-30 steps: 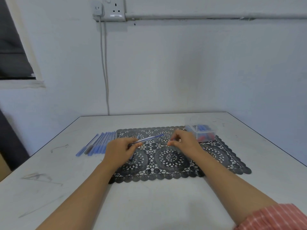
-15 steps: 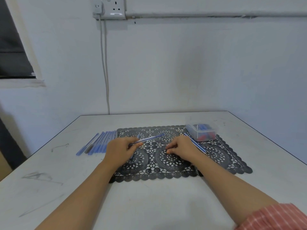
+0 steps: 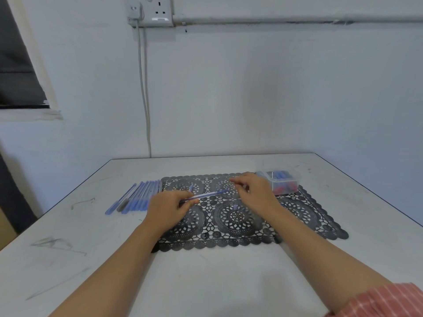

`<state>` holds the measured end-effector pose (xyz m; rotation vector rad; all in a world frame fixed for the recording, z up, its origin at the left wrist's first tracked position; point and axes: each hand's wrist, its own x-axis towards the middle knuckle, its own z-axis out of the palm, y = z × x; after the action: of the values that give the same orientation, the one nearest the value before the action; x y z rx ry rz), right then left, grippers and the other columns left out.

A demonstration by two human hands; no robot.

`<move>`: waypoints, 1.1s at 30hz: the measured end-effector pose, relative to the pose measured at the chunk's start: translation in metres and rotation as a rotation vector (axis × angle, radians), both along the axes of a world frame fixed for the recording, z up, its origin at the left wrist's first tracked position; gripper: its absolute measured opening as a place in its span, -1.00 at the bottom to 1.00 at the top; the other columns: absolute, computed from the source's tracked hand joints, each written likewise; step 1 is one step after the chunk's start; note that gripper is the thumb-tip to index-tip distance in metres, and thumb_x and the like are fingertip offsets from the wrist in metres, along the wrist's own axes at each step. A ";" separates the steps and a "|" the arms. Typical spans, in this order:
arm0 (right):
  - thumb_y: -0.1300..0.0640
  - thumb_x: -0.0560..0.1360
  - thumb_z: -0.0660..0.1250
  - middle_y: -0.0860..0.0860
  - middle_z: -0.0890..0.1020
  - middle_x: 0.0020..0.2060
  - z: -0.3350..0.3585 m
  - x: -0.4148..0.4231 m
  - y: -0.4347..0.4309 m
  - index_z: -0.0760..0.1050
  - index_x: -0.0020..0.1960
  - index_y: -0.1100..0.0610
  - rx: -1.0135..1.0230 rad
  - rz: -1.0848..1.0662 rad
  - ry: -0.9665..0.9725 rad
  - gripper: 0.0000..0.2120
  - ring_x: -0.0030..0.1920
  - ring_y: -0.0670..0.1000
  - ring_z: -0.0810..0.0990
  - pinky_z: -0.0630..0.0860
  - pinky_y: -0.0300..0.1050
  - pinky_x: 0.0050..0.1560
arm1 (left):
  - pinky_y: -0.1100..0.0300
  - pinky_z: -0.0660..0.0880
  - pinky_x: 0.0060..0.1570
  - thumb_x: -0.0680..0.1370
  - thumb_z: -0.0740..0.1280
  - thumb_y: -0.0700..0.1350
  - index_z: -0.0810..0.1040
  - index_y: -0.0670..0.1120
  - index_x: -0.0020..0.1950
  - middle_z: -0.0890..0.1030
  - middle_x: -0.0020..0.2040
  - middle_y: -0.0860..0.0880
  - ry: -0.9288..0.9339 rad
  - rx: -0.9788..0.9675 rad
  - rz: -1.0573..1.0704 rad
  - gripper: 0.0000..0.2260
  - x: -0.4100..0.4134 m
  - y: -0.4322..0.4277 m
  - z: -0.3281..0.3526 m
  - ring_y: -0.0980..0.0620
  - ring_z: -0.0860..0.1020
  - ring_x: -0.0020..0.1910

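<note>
My left hand (image 3: pixel 169 209) grips a blue pen (image 3: pixel 206 195) near its lower end, and the pen points up and to the right over the black lace placemat (image 3: pixel 304 216). My right hand (image 3: pixel 257 193) hovers just beyond the pen's far tip, fingers curled and blurred. I cannot tell whether it pinches anything. A small pale-blue cap (image 3: pixel 234 207) lies on the mat below that hand. Another short blue piece (image 3: pixel 190 188) lies on the mat above my left hand.
A row of several blue pens (image 3: pixel 137 197) lies on the white table (image 3: pixel 217 282) left of the mat. A clear plastic box (image 3: pixel 282 182) with blue and red pieces stands at the mat's far right corner. The wall is close behind the table.
My right hand dipped to the mat's middle, then rose back toward the pen's tip, and a small cap now lies where it dipped. My left hand kept its pen almost still.
</note>
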<state>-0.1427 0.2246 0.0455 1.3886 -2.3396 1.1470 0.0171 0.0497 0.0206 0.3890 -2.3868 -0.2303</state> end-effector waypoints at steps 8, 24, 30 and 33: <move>0.36 0.43 0.26 0.15 0.61 0.04 -0.011 0.021 -0.007 0.55 0.19 0.22 0.015 0.280 0.408 -0.66 0.04 0.06 0.56 0.41 -0.20 0.12 | 0.42 0.24 -0.44 0.45 0.20 0.24 0.67 0.09 -0.03 0.60 -0.38 0.15 0.012 -0.094 -0.033 -0.65 -0.003 0.002 -0.002 0.24 0.42 -0.42; 0.27 0.39 0.43 0.06 0.63 -0.24 -0.002 0.004 0.000 0.62 0.10 0.09 0.191 0.147 0.472 -0.71 -0.24 0.10 0.56 0.40 -0.11 -0.14 | 0.40 0.30 -0.44 0.44 0.08 0.33 0.66 0.12 0.00 0.59 -0.37 0.18 0.006 -0.089 -0.059 -0.53 -0.002 0.001 -0.002 0.25 0.45 -0.40; 0.34 0.37 0.40 0.07 0.60 -0.19 -0.003 -0.007 0.002 0.64 -0.01 0.09 0.240 0.078 0.557 -0.74 -0.14 0.11 0.58 0.37 -0.10 -0.14 | 0.41 0.20 -0.45 0.44 0.07 0.31 0.67 0.10 -0.04 0.60 -0.37 0.15 0.025 -0.110 -0.038 -0.53 -0.001 0.000 -0.002 0.20 0.48 -0.40; 0.28 0.46 0.31 0.06 0.60 -0.06 0.001 -0.013 0.005 0.62 0.03 0.09 0.278 0.023 0.560 -0.79 0.01 0.09 0.55 0.38 -0.03 0.07 | 0.42 0.17 -0.47 0.45 0.11 0.30 0.68 0.10 -0.04 0.57 -0.41 0.17 0.029 -0.125 -0.029 -0.56 -0.001 0.001 -0.001 0.24 0.44 -0.44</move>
<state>-0.1561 0.2291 0.0467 1.5710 -2.1147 0.3621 0.0159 0.0504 0.0191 0.2908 -2.3650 -0.0982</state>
